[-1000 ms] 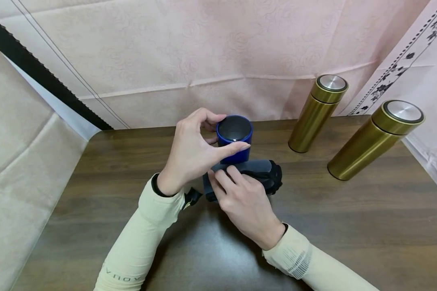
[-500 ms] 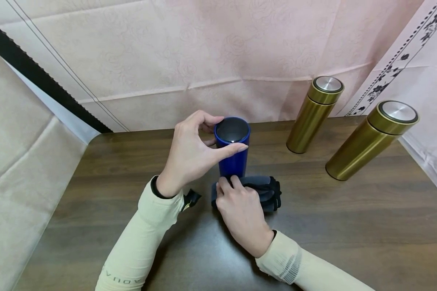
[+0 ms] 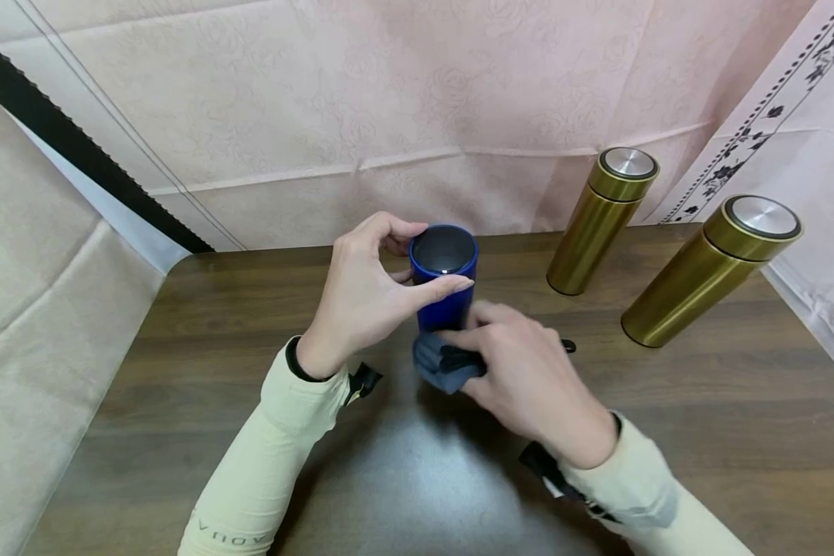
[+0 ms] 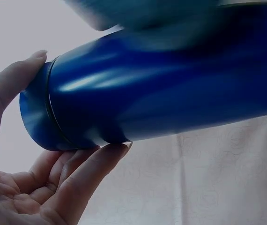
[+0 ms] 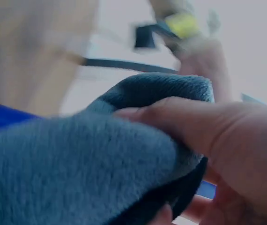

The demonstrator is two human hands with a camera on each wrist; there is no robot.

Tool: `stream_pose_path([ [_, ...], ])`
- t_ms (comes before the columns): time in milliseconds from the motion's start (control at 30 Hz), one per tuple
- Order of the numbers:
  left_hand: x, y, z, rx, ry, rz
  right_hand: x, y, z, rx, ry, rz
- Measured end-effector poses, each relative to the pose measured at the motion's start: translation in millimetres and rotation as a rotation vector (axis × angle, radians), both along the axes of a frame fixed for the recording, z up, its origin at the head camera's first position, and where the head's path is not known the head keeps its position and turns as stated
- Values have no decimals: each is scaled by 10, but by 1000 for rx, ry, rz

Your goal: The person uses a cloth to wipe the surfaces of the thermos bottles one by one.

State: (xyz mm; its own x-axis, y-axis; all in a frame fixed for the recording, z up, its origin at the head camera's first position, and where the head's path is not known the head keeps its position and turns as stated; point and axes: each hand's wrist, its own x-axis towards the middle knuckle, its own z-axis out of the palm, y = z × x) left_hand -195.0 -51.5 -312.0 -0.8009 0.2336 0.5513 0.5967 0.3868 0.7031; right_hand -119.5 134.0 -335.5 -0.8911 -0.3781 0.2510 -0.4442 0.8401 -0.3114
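A blue tumbler-like flask (image 3: 434, 314) with a dark round top stands on the table in front of me. My left hand (image 3: 361, 297) holds it near the top, thumb on the near side and fingers behind. In the left wrist view the flask (image 4: 171, 93) shows a seam close to my thumb. My right hand (image 3: 535, 374) grips a folded blue-grey cloth (image 3: 443, 369) against the flask's lower part. Close up in the right wrist view, the plush cloth (image 5: 77, 164) bunches under my thumb. The flask's base is hidden behind cloth and hand.
Two gold flasks with silver lids, the farther one (image 3: 601, 220) and the nearer one (image 3: 712, 270), stand to the right on the wooden table (image 3: 215, 417). A pale pink patterned cloth (image 3: 389, 100) hangs behind the table's back edge.
My right hand has shifted right and turned, and the cloth it holds first slid down the flask, then bunched leftward around its lower part. The left hand keeps its hold.
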Motion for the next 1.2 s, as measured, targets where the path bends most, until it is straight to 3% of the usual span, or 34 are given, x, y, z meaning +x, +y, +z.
stream_pose_path([
  [167, 13, -4, 13, -12, 29, 8, -48, 305, 248, -172, -78, -24],
  [367, 19, -3, 10, -41, 82, 28, -103, 567, 325, -317, -128, -95],
  [500, 38, -11, 10, -47, 90, 49, -189, 519, 272, -379, -148, -169],
  [667, 55, 3, 18, -21, 85, 31, -265, 282, 127, -456, -180, -195],
  [900, 72, -1, 25, 1, 66, 32, -311, 127, -32, -533, 12, -241],
  [1033, 47, 4, 24, -13, 67, 25, -403, 113, -139, -621, 75, -228],
  [1133, 27, 5, 23, -31, 68, 17, -493, 129, -226, -646, 56, -198],
  [1200, 24, 2, 24, -32, 58, 10, -551, 148, -280, -627, -8, -165],
])
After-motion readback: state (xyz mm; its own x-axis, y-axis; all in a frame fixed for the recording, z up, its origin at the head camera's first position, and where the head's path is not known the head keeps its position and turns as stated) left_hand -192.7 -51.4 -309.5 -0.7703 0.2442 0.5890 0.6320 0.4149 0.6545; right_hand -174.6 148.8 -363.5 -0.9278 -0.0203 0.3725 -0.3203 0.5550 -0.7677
